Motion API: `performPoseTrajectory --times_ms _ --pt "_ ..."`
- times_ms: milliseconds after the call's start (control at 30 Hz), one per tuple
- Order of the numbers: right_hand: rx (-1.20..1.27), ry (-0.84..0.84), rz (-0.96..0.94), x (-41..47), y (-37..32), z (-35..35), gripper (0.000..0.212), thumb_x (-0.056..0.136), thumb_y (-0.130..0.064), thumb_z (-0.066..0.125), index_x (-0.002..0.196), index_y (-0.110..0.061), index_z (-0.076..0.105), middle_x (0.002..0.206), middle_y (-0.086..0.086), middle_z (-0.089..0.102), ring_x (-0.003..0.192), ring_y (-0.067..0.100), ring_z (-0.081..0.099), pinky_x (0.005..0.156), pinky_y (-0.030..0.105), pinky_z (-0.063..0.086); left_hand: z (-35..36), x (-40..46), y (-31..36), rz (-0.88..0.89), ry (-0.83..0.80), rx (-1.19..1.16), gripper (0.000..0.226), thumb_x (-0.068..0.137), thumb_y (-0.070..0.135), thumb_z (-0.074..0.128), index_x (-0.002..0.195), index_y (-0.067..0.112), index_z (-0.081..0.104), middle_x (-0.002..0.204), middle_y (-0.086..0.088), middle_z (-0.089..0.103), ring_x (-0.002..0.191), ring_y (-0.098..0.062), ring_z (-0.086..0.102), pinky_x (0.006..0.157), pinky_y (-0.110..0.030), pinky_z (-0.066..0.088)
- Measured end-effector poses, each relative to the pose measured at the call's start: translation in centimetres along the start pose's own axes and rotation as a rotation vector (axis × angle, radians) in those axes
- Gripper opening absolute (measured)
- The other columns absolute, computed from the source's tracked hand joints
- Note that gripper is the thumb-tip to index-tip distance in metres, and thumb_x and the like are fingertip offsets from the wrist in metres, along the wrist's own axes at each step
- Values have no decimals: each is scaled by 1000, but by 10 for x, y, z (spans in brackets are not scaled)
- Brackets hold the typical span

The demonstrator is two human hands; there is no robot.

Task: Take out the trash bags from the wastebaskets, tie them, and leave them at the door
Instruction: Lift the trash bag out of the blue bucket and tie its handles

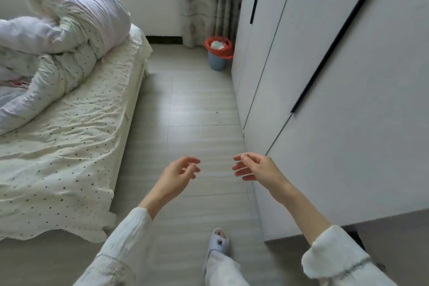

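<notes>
your left hand (178, 175) and right hand (254, 168) hover loosely curled, each grip holding nothing; red-lined wastebasket (218, 55) stands well ahead by the wardrobe (325, 100).

Soft even daylight, faint shadows, wide-angle bending at edges, slight overall blur

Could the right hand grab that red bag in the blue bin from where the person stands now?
Probably not yet. The right hand hangs empty over the floor, well short of the red bag at the aisle's far end. Nothing blocks the aisle, so walking forward should do it.
</notes>
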State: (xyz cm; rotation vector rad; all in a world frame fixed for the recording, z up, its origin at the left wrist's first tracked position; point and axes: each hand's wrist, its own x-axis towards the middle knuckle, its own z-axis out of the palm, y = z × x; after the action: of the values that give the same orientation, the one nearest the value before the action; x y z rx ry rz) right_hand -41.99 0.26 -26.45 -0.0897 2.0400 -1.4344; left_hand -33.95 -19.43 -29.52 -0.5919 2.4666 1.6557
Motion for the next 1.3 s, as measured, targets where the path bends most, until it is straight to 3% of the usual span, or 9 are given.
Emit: performPoseTrajectory --times_ms 167,467,800,1000,1300 --pt "9 3 -19 120 -48 2 25 99 -18 39 102 -9 62 82 0 67 73 13 63 67 22 49 -48 111 3 -8 7 29 21 94 13 43 106 14 60 92 -2 66 77 -16 62 66 -20 46" --pt "18 -2 -44 337 -179 -26 25 98 -19 39 98 -12 63 82 0 68 73 13 64 68 23 49 -141 321 69 -53 58 21 18 94 16 43 100 22 58 95 -3 67 83 -17 64 79 -31 49" --pt "29 -6 32 596 -274 -44 24 98 -20 40 98 -11 62 82 0 68 72 13 64 67 22 49 -218 585 85 -118 41 -57 19 95 13 42 95 23 58 89 0 66 75 -13 61 67 -24 46" --pt "74 46 55 775 -363 -56 24 99 -19 39 98 -9 61 81 3 66 71 14 62 66 23 48 -286 782 122 -120 50 -94 20 95 10 41 102 12 59 91 -5 65 74 -15 59 66 -22 44" --pt "171 113 187 977 -423 -111 23 99 -17 38 97 -8 59 78 3 64 69 15 61 62 22 45 -313 1007 174 -191 -112 -52 20 96 12 39 104 14 58 94 -6 64 81 -19 58 67 -21 44"
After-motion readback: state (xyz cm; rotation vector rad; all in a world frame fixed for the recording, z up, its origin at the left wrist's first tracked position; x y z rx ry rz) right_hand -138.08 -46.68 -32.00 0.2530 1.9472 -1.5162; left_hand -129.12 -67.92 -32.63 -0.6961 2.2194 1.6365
